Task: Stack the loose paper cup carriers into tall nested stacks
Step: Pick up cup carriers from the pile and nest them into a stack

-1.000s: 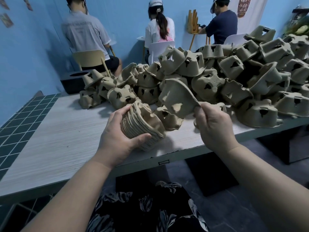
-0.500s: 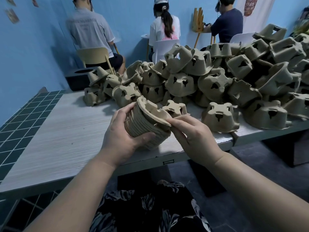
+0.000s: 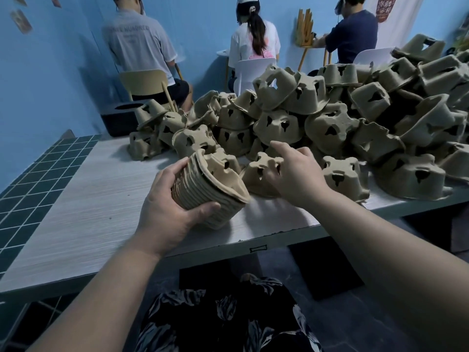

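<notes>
A nested stack (image 3: 208,191) of brown moulded-pulp cup carriers is held on its side in the left hand (image 3: 167,212), at the near edge of a pale wood-grain surface (image 3: 83,199). The left fingers (image 3: 170,174) are curled over the ribbed side of the stack and the thumb is pressed under it, so the stack is firmly gripped with its newest layer facing right, toward the heap.

The right hand (image 3: 294,174) is stretched forward, just beyond the stack, with its fingers (image 3: 281,148) loosely spread and nothing held. It is laid over a single loose carrier (image 3: 258,174) lying upside down on the surface; whether it is already touched cannot be told for certain. Behind it a large heap of loose carriers (image 3: 355,118) is spread across the right half of the surface, most of them upside down and tumbled at odd angles.

The step in hand is judged to be fetching the next carrier. It is best pinched by its rim or by a cut-out, lifted clear of its neighbours so the heap is not dragged, then turned to match the way the stack's cups face. Corners should be lined up before it is pressed on, since pulp is soft and a skewed carrier is likely to jam or crease. The stack should be kept steady while the new layer is seated fully.
</notes>
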Tool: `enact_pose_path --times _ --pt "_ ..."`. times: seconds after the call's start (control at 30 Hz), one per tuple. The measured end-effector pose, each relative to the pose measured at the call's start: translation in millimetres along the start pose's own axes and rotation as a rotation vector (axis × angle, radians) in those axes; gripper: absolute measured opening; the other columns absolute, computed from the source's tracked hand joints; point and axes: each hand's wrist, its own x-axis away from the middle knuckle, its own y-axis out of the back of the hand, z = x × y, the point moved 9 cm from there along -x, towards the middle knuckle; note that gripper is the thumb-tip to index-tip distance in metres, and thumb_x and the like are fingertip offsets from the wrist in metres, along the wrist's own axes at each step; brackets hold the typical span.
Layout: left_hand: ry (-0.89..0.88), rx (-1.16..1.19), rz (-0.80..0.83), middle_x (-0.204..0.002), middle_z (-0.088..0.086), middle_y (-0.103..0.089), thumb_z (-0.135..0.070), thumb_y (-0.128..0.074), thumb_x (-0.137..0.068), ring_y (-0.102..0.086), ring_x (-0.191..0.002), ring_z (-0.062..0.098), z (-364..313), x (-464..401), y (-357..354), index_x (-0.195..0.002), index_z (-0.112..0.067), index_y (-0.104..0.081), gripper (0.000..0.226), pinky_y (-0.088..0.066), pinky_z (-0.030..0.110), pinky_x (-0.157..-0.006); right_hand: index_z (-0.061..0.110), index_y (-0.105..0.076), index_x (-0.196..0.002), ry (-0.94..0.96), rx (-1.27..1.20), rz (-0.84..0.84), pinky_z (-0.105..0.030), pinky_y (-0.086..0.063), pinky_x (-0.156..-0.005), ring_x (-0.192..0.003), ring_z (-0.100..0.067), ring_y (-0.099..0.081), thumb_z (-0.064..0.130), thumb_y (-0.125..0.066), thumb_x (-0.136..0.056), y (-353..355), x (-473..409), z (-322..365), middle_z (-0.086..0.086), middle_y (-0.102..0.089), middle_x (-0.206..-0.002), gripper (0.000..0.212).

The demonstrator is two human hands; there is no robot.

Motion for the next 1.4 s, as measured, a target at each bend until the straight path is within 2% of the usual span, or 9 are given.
enact_pose_path --times 0.17,0.27,0.43,0.57,0.87,1.1,1.2,1.33,1.4 --pt "0.014 -0.006 0.013 -0.132 -0.018 -0.049 -0.081 -0.072 -0.040 -0.043 -0.118 -0.011 2 0 0 -0.125 -0.058 -0.040 0.094 -0.035 0.013 -0.093 0.023 -0.032 -0.145 0.032 0.160 0.124 -0.034 -0.034 -0.095 -0.112 -0.029 -0.041 0.041 -0.053 -0.089 -23 -12 2 -0.002 -0.054 -0.132 0.063" --pt "0.005 0.002 0.005 -0.130 -0.021 -0.049 -0.088 -0.069 -0.039 -0.047 -0.120 -0.005 3 0 0 -0.120 -0.064 -0.040 0.090 -0.037 0.018 -0.095 0.025 -0.035 -0.143 0.045 0.149 0.075 -0.034 -0.036 -0.090 -0.109 -0.028 -0.045 0.038 -0.053 -0.089 -19 -9 1 -0.003 -0.055 -0.127 0.059" --pt "-0.011 -0.047 0.005 -0.129 -0.020 -0.048 -0.073 -0.073 -0.045 -0.047 -0.119 0.002 1 -1 -4 -0.130 -0.050 -0.040 0.095 -0.037 0.025 -0.098 0.031 -0.034 -0.142 0.014 0.116 0.075 -0.033 -0.038 -0.081 -0.108 -0.027 -0.051 0.039 -0.055 -0.087 -11 -2 -2 -0.004 -0.053 -0.117 0.059" --pt "-0.010 -0.043 0.007 -0.125 -0.031 -0.044 -0.074 -0.073 -0.044 -0.044 -0.114 -0.012 1 -2 -4 -0.131 -0.049 -0.040 0.096 -0.035 0.015 -0.094 0.028 -0.038 -0.138 0.013 0.147 0.072 -0.034 -0.042 -0.081 -0.104 -0.028 -0.056 0.041 -0.053 -0.088 -10 -1 -2 -0.004 -0.056 -0.117 0.054" --pt "-0.007 -0.057 0.004 -0.126 -0.022 -0.046 -0.074 -0.072 -0.045 -0.044 -0.118 -0.001 1 -1 -3 -0.134 -0.045 -0.041 0.099 -0.033 0.017 -0.096 0.022 -0.054 -0.119 0.012 -0.037 -0.093 -0.033 -0.045 -0.082 -0.097 -0.022 -0.057 0.037 -0.071 -0.075 25 6 3 0.001 -0.058 -0.106 0.050" --pt "0.010 -0.060 0.004 -0.130 -0.017 -0.047 -0.088 -0.066 -0.039 -0.045 -0.119 0.003 2 0 -3 -0.135 -0.045 -0.041 0.108 -0.035 0.025 -0.099 0.027 -0.036 -0.134 0.007 -0.199 -0.075 -0.029 -0.045 -0.071 -0.078 -0.014 -0.060 0.032 -0.072 -0.078 23 26 -4 0.010 -0.057 -0.085 0.066" --pt "0.016 -0.063 0.010 -0.130 -0.016 -0.047 -0.089 -0.066 -0.039 -0.045 -0.119 0.004 2 0 -3 -0.136 -0.043 -0.041 0.111 -0.037 0.029 -0.099 0.020 -0.039 -0.125 0.005 -0.202 -0.106 -0.035 -0.050 -0.073 -0.077 -0.017 -0.064 0.039 -0.068 -0.082 27 35 -7 0.012 -0.057 -0.077 0.055" --pt "0.012 -0.050 0.008 -0.131 -0.015 -0.047 -0.075 -0.072 -0.042 -0.046 -0.121 0.005 1 0 -4 -0.133 -0.044 -0.041 0.101 -0.037 0.028 -0.100 0.024 -0.036 -0.136 0.008 -0.144 -0.144 -0.032 -0.044 -0.065 -0.071 -0.016 -0.057 0.040 -0.070 -0.080 35 39 -9 0.013 -0.054 -0.072 0.067" --pt "0.009 -0.045 0.006 -0.132 -0.015 -0.047 -0.073 -0.072 -0.044 -0.046 -0.122 0.006 0 0 -4 -0.131 -0.046 -0.040 0.097 -0.036 0.027 -0.100 0.026 -0.048 -0.131 0.071 -0.074 -0.165 -0.030 -0.042 -0.062 -0.070 -0.018 -0.055 0.037 -0.070 -0.080 37 39 -3 0.013 -0.050 -0.074 0.057"
